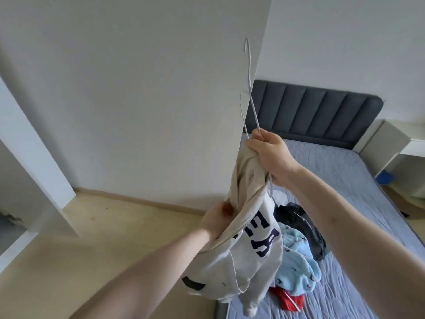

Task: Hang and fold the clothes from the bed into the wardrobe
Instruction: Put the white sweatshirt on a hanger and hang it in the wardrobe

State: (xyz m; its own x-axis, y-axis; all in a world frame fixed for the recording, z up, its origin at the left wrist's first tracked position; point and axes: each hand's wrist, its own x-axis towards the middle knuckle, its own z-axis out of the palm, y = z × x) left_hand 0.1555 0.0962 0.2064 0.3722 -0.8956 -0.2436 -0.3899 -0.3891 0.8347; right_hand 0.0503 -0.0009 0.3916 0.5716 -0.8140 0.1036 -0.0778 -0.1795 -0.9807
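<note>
There are two hands: a left hand (212, 221) and a right hand (268, 155). Both hold one cream top (243, 245) with dark letters on it. There is one wire hanger (249, 88), with one hook at its top.

There is one bed (358, 180) with one dark headboard (317, 109). On the bed lie three more clothes that can be told apart: one blue (296, 263), one red (287, 298) and one dark (303, 226). A bit of white cloth shows near them too, so there may be more.

There is one white desk (411, 148) by the bed, and one blue thing (386, 177) under it.
</note>
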